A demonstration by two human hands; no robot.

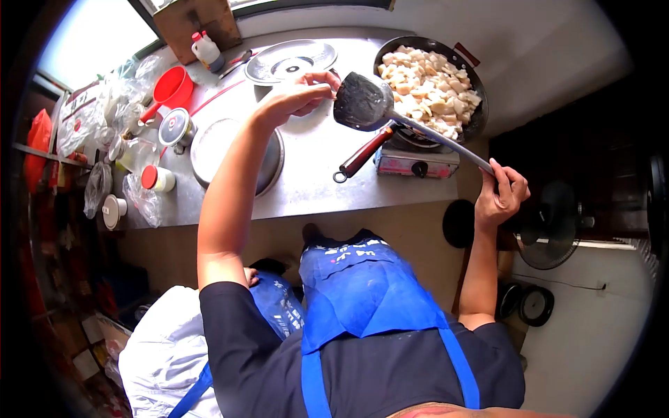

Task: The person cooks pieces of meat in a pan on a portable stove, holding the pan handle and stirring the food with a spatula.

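My right hand (500,192) is wrapped round the end of a long-handled metal spatula (364,102), its broad dark blade raised over the counter. My left hand (301,95) is at the blade's left edge, fingers bent and drawn together; whether a small bit is pinched between them cannot be made out. Behind the blade, a large black wok (478,82) full of pale chopped pieces (428,87) sits on a portable gas stove (417,164). The wok's dark red handle (366,153) points toward me, below the spatula.
On the steel counter (313,181) stand a metal dish (261,68), a large round lid or pan (221,150), a red ladle (174,88), a white-and-red jar (159,179) and plastic bags (87,125). Another person in white clothing (167,348) is close on my left. A fan (550,226) stands at right.
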